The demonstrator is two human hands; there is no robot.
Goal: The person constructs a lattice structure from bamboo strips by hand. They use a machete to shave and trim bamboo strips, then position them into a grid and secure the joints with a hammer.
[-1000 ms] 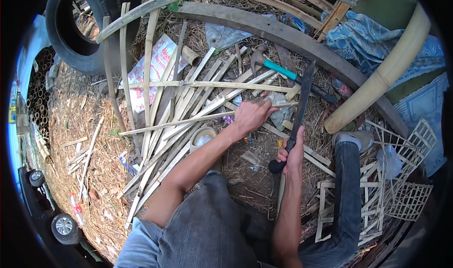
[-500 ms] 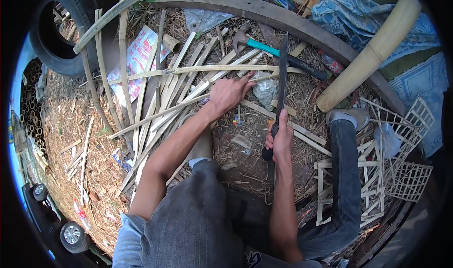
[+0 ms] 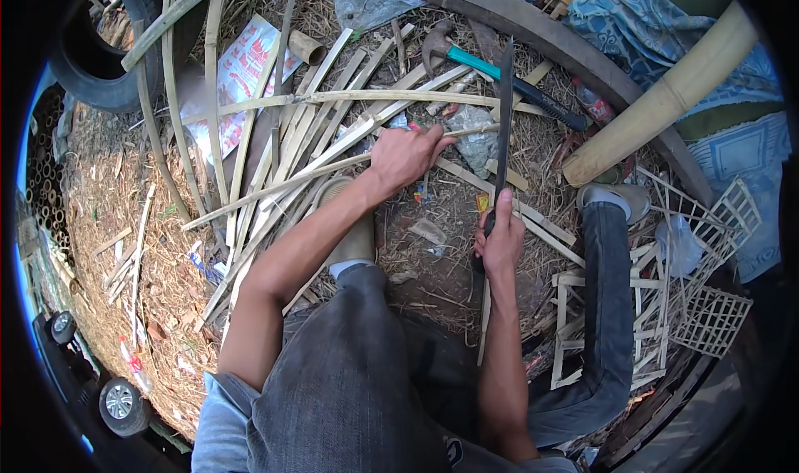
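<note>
My left hand (image 3: 408,155) is closed around a long, thin bamboo strip (image 3: 283,190), which slants from lower left to upper right. My right hand (image 3: 501,240) grips the dark handle of a machete (image 3: 505,115). Its blade points away from me, nearly upright in the view. The strip's right end comes up to the blade; whether they touch I cannot tell. Under and beyond my left hand, several split bamboo strips (image 3: 333,140) lie fanned out on the ground. A hammer (image 3: 474,61) with a teal and black handle lies past the blade.
A thick bamboo pole (image 3: 666,90) leans in at the right, near a curved beam (image 3: 541,32). Bamboo lattice frames (image 3: 712,323) stand beside my right leg. A tire (image 3: 91,86) is at the far left, and a printed sheet (image 3: 245,61) lies under strips.
The view has shifted slightly. My left hand has moved a little to the right along with the strip, and the machete stays upright in my right hand.
</note>
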